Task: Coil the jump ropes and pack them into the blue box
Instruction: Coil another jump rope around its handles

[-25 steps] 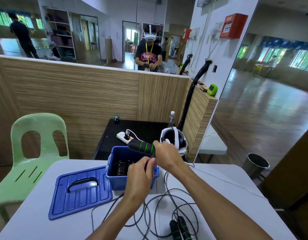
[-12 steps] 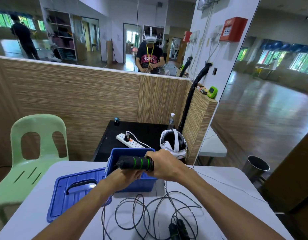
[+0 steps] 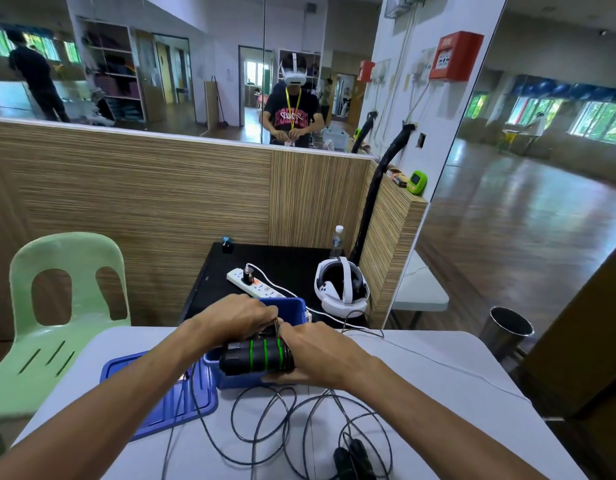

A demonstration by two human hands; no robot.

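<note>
The blue box (image 3: 292, 305) stands on the white table (image 3: 438, 382), mostly hidden behind my hands. My right hand (image 3: 320, 355) grips a pair of black jump rope handles with green rings (image 3: 256, 356), held sideways just above the box's near edge. My left hand (image 3: 237, 317) reaches over the box and pinches the thin cord (image 3: 276, 323) at the handles' end. A second jump rope (image 3: 265, 427) lies in loose loops on the table in front of the box, its black handles (image 3: 353, 462) at the near edge.
The blue lid (image 3: 181, 407) lies flat left of the box. A green plastic chair (image 3: 57, 306) stands at the left. Behind the table sits a black stand with a power strip (image 3: 256, 287), a white headset (image 3: 341, 289) and a water bottle (image 3: 337, 241). A metal bin (image 3: 505, 329) is at the right.
Both hands have come down with the green-ringed handles, from above the box to its near edge. My left hand moved from below the handles to over the box, onto the cord.
</note>
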